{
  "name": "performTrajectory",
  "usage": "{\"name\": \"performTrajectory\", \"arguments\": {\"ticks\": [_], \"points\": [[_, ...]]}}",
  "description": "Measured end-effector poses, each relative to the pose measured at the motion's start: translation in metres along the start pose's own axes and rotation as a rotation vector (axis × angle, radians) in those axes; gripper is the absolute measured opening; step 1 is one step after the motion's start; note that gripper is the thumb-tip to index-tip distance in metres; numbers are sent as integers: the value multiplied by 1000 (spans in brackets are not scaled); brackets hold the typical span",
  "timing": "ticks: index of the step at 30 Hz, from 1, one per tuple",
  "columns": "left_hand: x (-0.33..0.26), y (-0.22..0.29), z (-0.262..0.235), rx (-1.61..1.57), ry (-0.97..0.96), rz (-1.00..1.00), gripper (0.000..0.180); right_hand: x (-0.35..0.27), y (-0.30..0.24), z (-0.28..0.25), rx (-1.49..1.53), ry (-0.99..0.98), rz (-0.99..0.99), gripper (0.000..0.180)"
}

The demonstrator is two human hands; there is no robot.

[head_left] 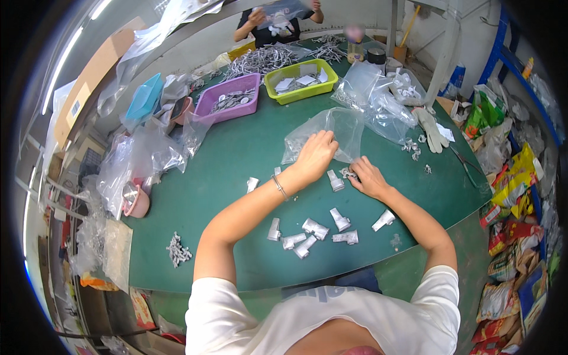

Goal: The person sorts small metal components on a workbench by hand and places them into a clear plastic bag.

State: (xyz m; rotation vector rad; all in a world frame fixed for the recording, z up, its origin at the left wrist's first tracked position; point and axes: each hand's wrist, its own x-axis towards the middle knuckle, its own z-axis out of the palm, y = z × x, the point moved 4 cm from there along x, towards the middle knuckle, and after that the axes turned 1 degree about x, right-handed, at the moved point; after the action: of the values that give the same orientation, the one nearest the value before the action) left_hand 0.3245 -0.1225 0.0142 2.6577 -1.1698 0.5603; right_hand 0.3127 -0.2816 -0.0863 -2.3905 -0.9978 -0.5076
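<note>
Over the middle of the green table, my left hand is closed on the edge of a clear plastic bag that lies spread beyond it. To its right, my right hand rests low, its fingers bent around a few small grey metal pieces at the fingertips. A small wrapped packet lies between my hands. Closer to me are several more whitish packets, scattered loosely. Another packet sits left of my left forearm. What lies under my left palm is hidden.
A purple basin and a yellow-green basin of parts stand farther back, before a heap of grey pieces. Clear bags, a glove and scissors lie right. A pink cup sits left. Another person works opposite.
</note>
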Motion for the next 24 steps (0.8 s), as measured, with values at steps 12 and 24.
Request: {"name": "performTrajectory", "arguments": {"ticks": [12, 24], "points": [[-19, 14, 0, -2, 124, -3, 18, -7, -4, -5, -140, 23, 97, 15], [-8, 9, -13, -131, 471, -434, 41, -18, 18, -18, 33, 330, 319, 7]]}}
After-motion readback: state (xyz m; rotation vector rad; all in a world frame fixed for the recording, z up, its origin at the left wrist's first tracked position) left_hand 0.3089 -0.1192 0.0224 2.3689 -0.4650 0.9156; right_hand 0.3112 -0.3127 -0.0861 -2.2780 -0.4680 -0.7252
